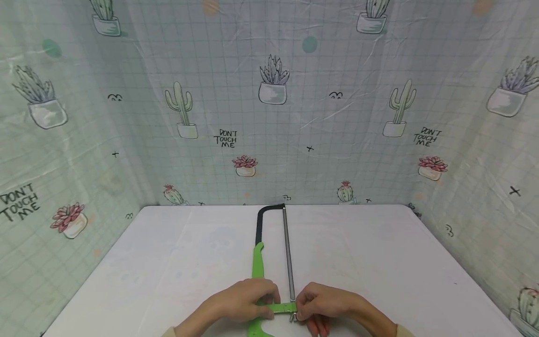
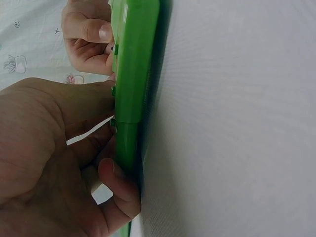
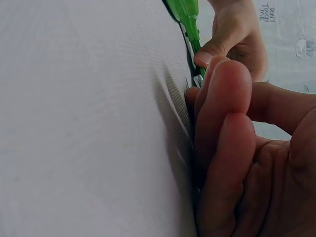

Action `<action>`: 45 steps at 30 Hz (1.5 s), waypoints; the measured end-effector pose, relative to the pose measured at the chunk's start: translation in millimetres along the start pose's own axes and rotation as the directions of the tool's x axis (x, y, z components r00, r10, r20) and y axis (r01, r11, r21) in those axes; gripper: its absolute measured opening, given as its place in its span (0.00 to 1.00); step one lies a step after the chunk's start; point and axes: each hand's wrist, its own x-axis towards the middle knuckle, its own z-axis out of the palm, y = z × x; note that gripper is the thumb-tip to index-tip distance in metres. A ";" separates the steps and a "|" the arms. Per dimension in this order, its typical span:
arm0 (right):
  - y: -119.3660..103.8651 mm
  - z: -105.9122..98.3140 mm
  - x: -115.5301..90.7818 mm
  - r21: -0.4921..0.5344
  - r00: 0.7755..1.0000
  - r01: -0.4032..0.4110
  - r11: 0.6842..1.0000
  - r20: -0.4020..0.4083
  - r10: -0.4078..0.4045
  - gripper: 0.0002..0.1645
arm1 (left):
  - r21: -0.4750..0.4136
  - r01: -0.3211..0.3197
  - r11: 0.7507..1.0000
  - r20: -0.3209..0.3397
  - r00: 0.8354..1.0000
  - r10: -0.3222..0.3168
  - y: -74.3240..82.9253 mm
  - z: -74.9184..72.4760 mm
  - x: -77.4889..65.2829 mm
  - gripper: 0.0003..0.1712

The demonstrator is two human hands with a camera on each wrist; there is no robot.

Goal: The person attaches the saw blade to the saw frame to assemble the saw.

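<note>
A hacksaw lies on the white table, its black bow [image 1: 258, 229] at the far end and its straight grey blade [image 1: 288, 255] on the right side. My left hand [image 1: 246, 299] grips the green frame [image 1: 258, 267] near the handle, thumb along the short green crossbar [image 1: 282, 308]. From the other side, my right hand [image 1: 326, 302] pinches the near end of the saw, where blade and crossbar meet. A silver wing nut [image 1: 293, 318] shows right by its fingertips. In the right wrist view, two curled fingers [image 3: 229, 89] hide most of the pinch.
The white table [image 1: 379, 252] reaches away on both sides of the saw. A curtain [image 1: 236, 107] printed with potted cacti hangs around its back and sides.
</note>
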 end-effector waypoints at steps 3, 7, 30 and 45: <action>-1.1 -0.1 0.1 -0.006 1.000 0.002 1.000 0.010 -0.002 0.25 | 0.009 0.001 1.000 -0.003 1.000 0.000 -0.9 0.6 -0.1 0.10; -1.9 -0.2 0.1 -0.009 1.000 -0.002 1.000 0.019 0.002 0.25 | 0.009 -0.004 1.000 -0.001 1.000 0.004 -2.0 1.3 0.2 0.10; -2.9 2.0 1.3 -0.022 1.000 -0.008 1.000 -0.027 0.007 0.25 | 0.006 0.018 1.000 -0.002 1.000 -0.018 3.6 -2.7 -1.0 0.10; 1.6 3.5 3.4 -0.023 0.997 -0.025 0.999 -0.072 0.024 0.24 | -0.008 0.032 0.999 0.007 0.999 -0.032 5.8 -2.6 -1.2 0.09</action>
